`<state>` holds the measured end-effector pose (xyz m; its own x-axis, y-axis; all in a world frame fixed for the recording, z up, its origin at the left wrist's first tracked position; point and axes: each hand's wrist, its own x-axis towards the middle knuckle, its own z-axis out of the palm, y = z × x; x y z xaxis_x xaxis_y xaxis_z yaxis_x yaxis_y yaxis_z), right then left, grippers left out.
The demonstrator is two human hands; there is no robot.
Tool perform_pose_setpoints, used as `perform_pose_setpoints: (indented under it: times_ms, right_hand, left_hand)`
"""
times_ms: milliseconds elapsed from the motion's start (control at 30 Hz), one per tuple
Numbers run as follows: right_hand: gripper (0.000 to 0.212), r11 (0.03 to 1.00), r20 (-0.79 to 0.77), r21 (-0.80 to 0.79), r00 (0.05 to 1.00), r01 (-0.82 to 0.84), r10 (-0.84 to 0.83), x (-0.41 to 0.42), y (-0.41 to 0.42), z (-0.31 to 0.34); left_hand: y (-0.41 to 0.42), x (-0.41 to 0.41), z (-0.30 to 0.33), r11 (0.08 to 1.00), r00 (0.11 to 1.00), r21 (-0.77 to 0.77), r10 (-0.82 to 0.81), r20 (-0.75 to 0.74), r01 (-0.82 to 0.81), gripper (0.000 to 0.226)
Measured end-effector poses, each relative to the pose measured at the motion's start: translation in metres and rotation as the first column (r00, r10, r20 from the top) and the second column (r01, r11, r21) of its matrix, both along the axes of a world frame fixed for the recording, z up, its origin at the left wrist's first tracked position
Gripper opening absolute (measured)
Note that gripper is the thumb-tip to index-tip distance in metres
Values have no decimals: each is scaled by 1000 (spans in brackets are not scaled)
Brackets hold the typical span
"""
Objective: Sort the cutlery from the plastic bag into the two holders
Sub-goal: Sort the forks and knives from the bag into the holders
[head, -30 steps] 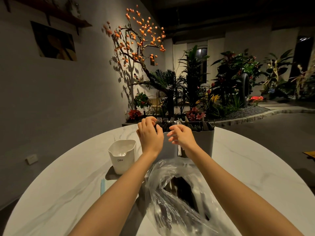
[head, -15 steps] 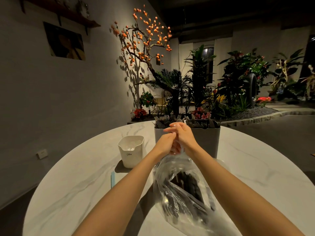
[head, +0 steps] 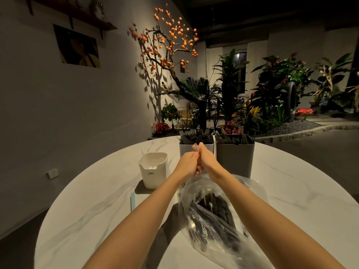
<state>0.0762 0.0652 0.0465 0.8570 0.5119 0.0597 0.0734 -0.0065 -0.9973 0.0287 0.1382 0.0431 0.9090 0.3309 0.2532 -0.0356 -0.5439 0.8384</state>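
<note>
Plastic bag point(head: 211, 212) mouth now gripped by both left hand point(head: 188, 164) and right hand point(head: 207, 161), pulled back from the 2 holders point(head: 234, 158) at table's far edge; likely reopening for next pick.

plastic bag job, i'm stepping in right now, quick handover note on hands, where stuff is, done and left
Left hand and right hand meet above the plastic bag, fingers curled on its gathered top.
The bag lies on the table, with dark cutlery inside.
Light holder shows fork tines; dark holder beside it is also loaded.
Done: both holders partly filled.
Left: sort what remains in the bag.
A white cup stands left of the holders.
</note>
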Motion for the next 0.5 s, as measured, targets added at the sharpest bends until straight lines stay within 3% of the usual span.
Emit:
perform_pose_setpoints:
  times_ms: [133,267,400,500]
  right_hand:
    - [27,1000,34,14,999,1,-2,3,3,-1]
    - [28,998,124,48,992,-41,34,2,8,-5]
    - [22,995,140,31,986,-92,86,0,10,-7]
    - [21,994,188,0,976,-113,111,-1,14,-5]
  left_hand:
    - [2,-5,2,997,1000,-80,13,-13,-14,36]
    - [3,-8,0,999,998,12,38,-53,-37,44]
    - [14,-14,-6,996,993,-61,51,-104,-57,41]
    - [30,-21,-11,997,995,3,76,-70,-76,39]
